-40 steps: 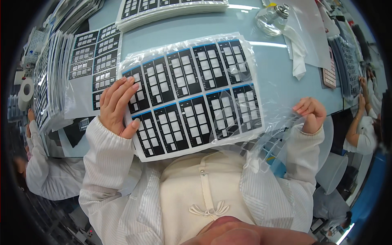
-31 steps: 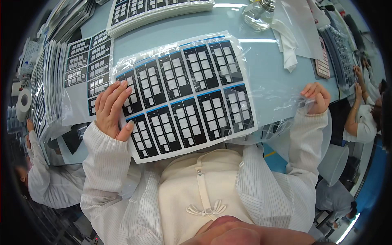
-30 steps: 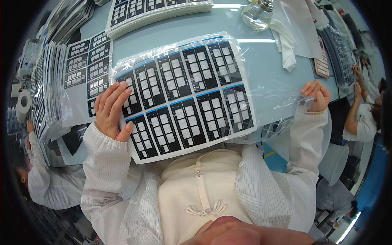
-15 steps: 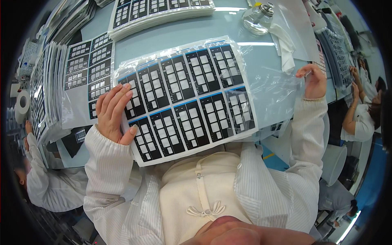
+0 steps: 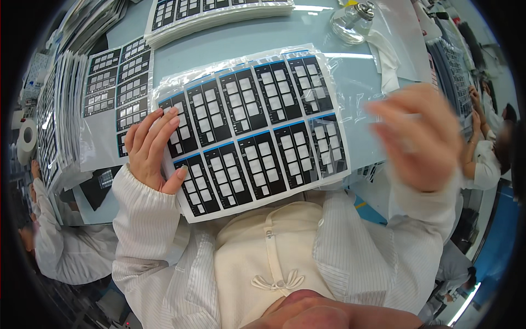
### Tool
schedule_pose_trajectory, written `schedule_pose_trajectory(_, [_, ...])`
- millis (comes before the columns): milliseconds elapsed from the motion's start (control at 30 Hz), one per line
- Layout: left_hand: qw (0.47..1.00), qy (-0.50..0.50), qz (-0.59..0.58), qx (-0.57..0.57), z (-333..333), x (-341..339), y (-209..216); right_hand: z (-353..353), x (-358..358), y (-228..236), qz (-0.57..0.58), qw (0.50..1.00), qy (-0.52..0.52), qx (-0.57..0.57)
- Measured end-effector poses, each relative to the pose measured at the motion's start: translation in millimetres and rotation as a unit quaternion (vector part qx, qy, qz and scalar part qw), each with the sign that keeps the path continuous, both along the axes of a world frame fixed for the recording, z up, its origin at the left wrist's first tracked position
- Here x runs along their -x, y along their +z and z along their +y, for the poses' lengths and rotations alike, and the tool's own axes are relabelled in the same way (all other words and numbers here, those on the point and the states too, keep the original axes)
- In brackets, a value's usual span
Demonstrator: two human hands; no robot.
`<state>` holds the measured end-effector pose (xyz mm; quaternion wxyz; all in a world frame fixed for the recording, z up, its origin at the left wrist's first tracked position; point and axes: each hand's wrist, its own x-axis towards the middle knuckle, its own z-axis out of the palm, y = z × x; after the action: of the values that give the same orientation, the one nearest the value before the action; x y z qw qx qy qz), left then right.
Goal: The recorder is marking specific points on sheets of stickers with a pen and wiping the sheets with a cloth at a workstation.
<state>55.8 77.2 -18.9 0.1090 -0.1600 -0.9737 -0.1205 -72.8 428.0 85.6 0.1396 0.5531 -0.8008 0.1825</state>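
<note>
A stack of printed sheets (image 5: pixel 249 133) lies tilted in front of me. The top sheet carries two rows of black panels with white squares and blue strips. My left hand (image 5: pixel 149 148) rests on its left edge, with the fingers and thumb spread on top. Clear film (image 5: pixel 350 107) lies over the sheet's right end and reaches past its right edge. My right hand (image 5: pixel 419 137) is raised to the right of the sheet, near this film. Motion smears its fingers, so whether film is between them does not show.
A thick pile of similar sheets (image 5: pixel 219 21) stands at the back. More sheets (image 5: pixel 118 90) lie at the left, beside upright stacks (image 5: pixel 60 118). A glass pump bottle (image 5: pixel 350 24) and a white cloth (image 5: pixel 388 66) are at the back right. Co-workers sit at both sides.
My right hand has moved toward the camera and turned, now blurred. The clear film stretched toward it before now lies mostly near the sheet. My left hand stays in place.
</note>
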Motion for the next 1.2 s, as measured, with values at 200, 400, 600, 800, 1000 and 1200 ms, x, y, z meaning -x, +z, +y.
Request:
schedule_pose_trajectory(200, [1.0,-0.009,-0.007,-0.029,2.0,4.2,9.7,-56.6,4.8,-71.7,0.045,0.995,0.088,-0.034])
schedule_pose_trajectory(400, [0.999,0.006,-0.03,-0.023,2.1,0.3,11.7,-66.1,4.0,-77.7,0.032,0.994,0.099,-0.039])
schedule_pose_trajectory(600, [0.999,-0.004,-0.026,-0.037,-1.6,0.6,9.7,-70.1,3.8,-76.5,0.056,0.988,0.115,-0.085])
schedule_pose_trajectory(800, [0.999,-0.001,-0.033,-0.033,-2.1,0.5,10.0,-73.9,-1.2,-73.9,0.084,0.983,0.119,-0.115])
schedule_pose_trajectory(1000, [0.999,-0.004,-0.033,-0.029,-2.2,1.3,10.7,-73.8,-2.2,-75.8,0.029,0.988,0.1,-0.116])
schedule_pose_trajectory(1200, [0.999,-0.007,-0.023,-0.033,-3.6,3.0,7.5,-73.9,0.6,-85.7,-0.059,0.998,0.031,-0.022])
